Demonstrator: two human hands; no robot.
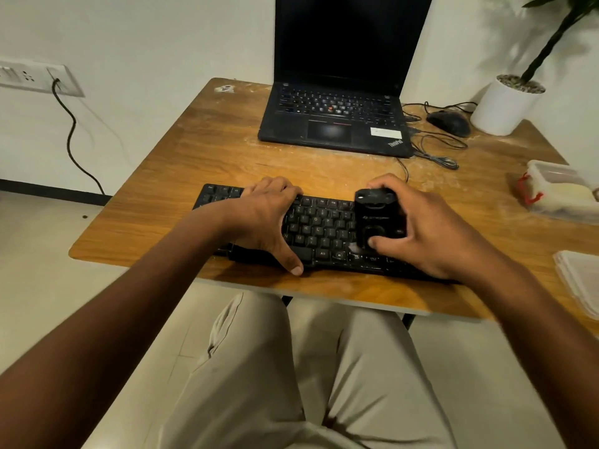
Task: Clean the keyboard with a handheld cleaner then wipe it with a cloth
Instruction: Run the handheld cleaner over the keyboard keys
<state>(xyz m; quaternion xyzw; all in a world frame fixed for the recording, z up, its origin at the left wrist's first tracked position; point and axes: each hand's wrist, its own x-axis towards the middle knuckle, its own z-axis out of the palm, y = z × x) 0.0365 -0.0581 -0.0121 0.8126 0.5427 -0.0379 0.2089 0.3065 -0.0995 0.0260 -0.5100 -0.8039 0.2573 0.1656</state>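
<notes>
Squarely at the near edge of the wooden desk [201, 147] lay the black keyboard [319, 231], running left to right in front of the person's lap. On its right half stood the black handheld cleaner [376, 218], nose down on the keys near the right-hand block. The right hand [421, 228] held it, fingers curled round the far side and the thumb laid across the near face by what looked like its button. The left hand [265, 218] lay on the left half of the keyboard, fingers hooked over the far edge and thumb stretched down to the near edge, so that it clamped the board in place.

By my judgement the cleaning pass was under way and the wiping was not yet due; no cloth was plainly in view. To do this step well, the cleaner wanted to travel slowly along each row with its mouth kept flat on the keys, while the left hand shifted aside to bare the keys beneath it.

Farther back stood a shut-off ThinkPad laptop [337, 124], to its right a mouse [449, 123] with loose cable, and a white plant pot [505, 105]. A clear plastic box [557, 189] sat at the right edge.
</notes>
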